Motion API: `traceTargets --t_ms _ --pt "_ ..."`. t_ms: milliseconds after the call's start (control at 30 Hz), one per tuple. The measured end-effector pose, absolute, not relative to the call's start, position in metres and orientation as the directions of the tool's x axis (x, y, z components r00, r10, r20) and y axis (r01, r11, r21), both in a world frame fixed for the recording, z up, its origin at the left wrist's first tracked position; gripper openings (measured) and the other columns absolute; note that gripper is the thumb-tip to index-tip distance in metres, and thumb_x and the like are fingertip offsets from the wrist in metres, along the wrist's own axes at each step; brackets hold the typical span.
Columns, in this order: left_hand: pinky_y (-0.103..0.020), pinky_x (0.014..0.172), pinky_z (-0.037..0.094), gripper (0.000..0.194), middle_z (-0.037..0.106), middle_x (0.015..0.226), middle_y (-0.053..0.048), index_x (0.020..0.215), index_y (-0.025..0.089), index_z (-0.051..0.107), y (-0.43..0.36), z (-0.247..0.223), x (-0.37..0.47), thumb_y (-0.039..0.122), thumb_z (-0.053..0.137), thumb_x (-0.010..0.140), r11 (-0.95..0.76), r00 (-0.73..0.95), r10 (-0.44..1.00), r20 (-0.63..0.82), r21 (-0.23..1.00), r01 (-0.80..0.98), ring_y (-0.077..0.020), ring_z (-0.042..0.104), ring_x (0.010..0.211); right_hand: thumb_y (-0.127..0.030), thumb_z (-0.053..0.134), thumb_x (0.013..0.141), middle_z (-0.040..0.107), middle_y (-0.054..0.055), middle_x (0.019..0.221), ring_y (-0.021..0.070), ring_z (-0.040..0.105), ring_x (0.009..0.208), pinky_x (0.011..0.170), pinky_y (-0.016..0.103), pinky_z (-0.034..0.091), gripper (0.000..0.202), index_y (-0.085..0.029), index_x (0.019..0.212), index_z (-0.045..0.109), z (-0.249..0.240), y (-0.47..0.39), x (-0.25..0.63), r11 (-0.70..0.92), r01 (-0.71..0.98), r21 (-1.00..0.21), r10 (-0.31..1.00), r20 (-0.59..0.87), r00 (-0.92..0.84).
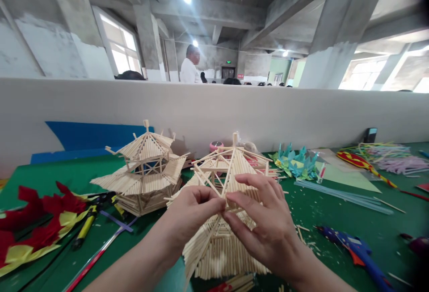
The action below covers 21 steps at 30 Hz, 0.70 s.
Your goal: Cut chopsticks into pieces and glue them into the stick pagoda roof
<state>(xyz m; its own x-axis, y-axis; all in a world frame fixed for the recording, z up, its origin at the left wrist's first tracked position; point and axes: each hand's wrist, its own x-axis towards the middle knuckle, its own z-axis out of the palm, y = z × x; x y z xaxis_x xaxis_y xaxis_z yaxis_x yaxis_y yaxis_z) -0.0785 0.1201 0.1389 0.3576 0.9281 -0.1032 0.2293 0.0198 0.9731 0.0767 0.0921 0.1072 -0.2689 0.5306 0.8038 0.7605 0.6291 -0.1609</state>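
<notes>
A pagoda model [214,247] built of thin wooden sticks stands right in front of me, with its upper roof partly framed in bare sticks. My left hand [197,207] is closed in a pinch at the middle of the model, and what lies between its fingertips is hidden. Close beside those fingertips, my right hand [264,216] has its thumb and fingers apart, lying against the roof sticks. A second stick pagoda [147,171] stands to the left, its roofs covered with sticks.
Red and yellow crafted pieces [43,220] and yellow-handled pliers [85,229] lie left. On the right are a blue glue gun [355,247], clear glue sticks [345,196], a teal folded-paper piece [295,162] and coloured strips [395,158]. A white partition [214,109] rises behind the green table.
</notes>
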Motion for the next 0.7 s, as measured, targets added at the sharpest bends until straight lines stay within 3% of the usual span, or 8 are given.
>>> traceTargets --t_ms 267,500,700 --pt "-0.023 0.051 0.022 0.021 0.038 0.048 0.007 0.049 0.017 0.051 0.1208 0.1356 -0.0811 0.027 0.054 0.067 0.012 0.376 0.922 -0.09 0.979 0.203 -0.0093 0.026 0.051 -0.02 0.056 0.076 0.044 0.005 0.112 0.0224 0.043 0.101 0.082 0.041 0.036 0.018 -0.023 0.093 0.059 0.11 0.0928 0.0745 0.622 0.766 -0.165 0.539 0.799 -0.265" --pt "-0.024 0.051 0.024 0.025 0.038 0.049 0.006 0.049 0.017 0.05 0.1211 0.1358 -0.0814 0.03 0.052 0.071 0.08 0.291 0.949 -0.119 0.986 0.145 -0.0103 0.03 0.052 -0.022 0.056 0.076 0.043 0.005 0.114 0.0225 0.042 0.101 0.082 0.041 0.036 0.017 -0.023 0.092 0.061 0.1118 0.0929 0.0746 0.615 0.771 -0.162 0.556 0.783 -0.279" --pt "-0.024 0.051 0.024 0.026 0.037 0.048 0.007 0.049 0.017 0.05 0.1184 0.1379 -0.0826 0.031 0.053 0.07 0.028 0.327 0.941 -0.086 0.984 0.178 -0.01 0.029 0.051 -0.022 0.055 0.076 0.043 0.005 0.114 0.0231 0.042 0.101 0.082 0.042 0.036 0.016 -0.023 0.091 0.062 0.1144 0.0927 0.0754 0.615 0.774 -0.149 0.554 0.781 -0.29"
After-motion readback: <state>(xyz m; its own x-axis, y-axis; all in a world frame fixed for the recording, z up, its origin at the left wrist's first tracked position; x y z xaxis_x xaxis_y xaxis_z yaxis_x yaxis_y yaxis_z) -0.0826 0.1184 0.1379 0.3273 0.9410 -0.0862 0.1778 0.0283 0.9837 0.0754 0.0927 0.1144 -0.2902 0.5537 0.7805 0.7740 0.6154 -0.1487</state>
